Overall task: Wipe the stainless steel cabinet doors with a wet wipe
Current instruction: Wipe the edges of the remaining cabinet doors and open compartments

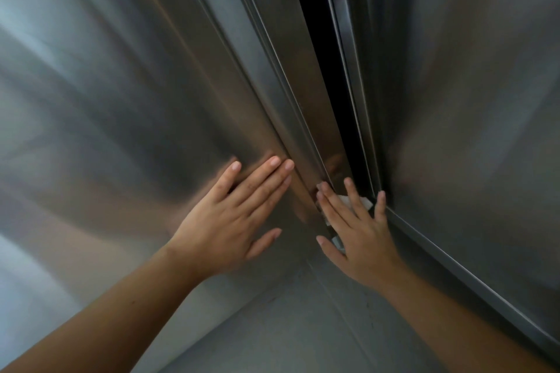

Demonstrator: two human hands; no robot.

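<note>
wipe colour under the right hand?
White. The wet wipe peeks out from under the right hand, seen in the head view.

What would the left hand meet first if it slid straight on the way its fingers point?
Probably the folded door edge, just ahead of the left hand; the dark gap lies beyond.

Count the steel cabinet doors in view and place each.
2. The left door fills the left side, the left hand flat on it; the right door stands beyond the dark gap. More may lie out of frame.
</note>
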